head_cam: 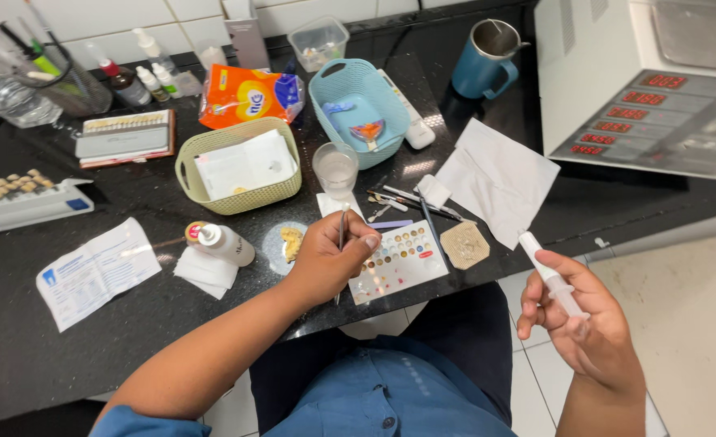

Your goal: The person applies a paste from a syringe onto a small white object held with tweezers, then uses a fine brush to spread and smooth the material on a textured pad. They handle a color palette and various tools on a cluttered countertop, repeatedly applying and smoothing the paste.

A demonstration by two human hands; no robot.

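Nearest the camera: right hand (588, 320) off the worktop edge, over the tiled floor, fingers wrapped round a clear syringe (550, 275), tip pointing up-left. Nothing under it but the lap and floor, so a slack grip would likely drop the syringe, and a thumb bump on the plunger could squirt its contents.

Left hand (329, 257) at the worktop (18, 340) front edge, closed round a thin metal instrument (342, 231) held about upright. It sits just over the colour palette card (398, 260) with its rows of small dots. A careless dip could smear neighbouring dots together.

Just left of that hand: a small round dish (285, 245) with yellowish material, then a white squeeze bottle (222, 243) lying on folded tissue (202, 271). The forearm is close, so a sweep left could knock the bottle off. A folded leaflet (95, 271) lies further left.

Mid-worktop: clear cup (336, 168), loose brushes and tools (410, 201), a beige mesh pad (464, 244), white paper sheet (499, 178). The cup stands right behind the instrument; a lift could tip it.

Further back: cream basket (188, 174) with papers, teal basket (325, 109), orange packet (244, 95), tooth shade trays (26, 198) at left, blue mug (483, 61), white machine (617, 73) with red displays.
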